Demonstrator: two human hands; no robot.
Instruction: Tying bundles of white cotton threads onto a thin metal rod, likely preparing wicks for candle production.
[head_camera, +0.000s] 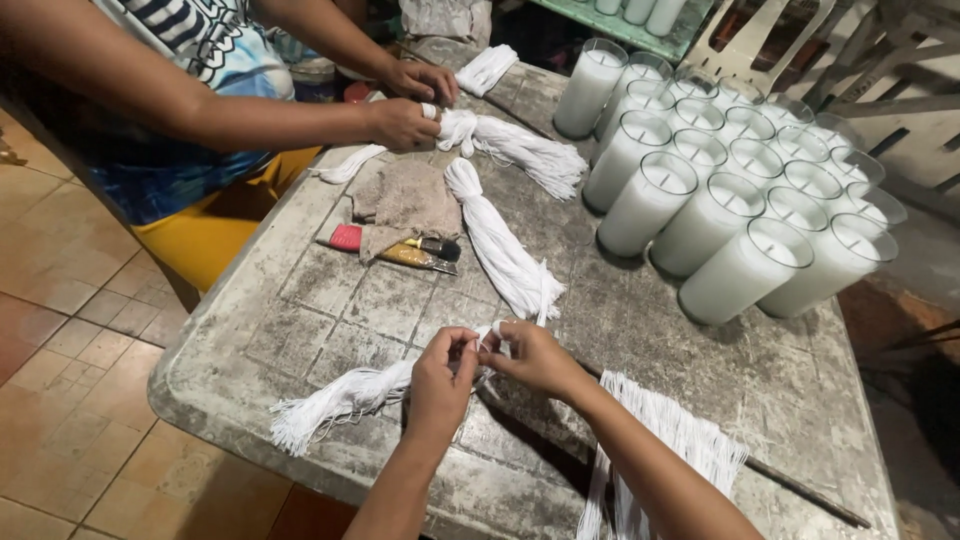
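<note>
Hands (440, 378) (535, 357) pinching white wick bundle (340, 400) near table edge (230, 415), bare tabletop just beyond.

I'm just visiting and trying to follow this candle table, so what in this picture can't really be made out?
Head view:
- What the left hand and right hand pinch: the fingers cover that end of the white string bundle.
- The tools: partly under the brown cloth.
- The co-worker's hands: their grip hides the string there.
- The glass candles: the far ones are cut off by the top edge.
</note>
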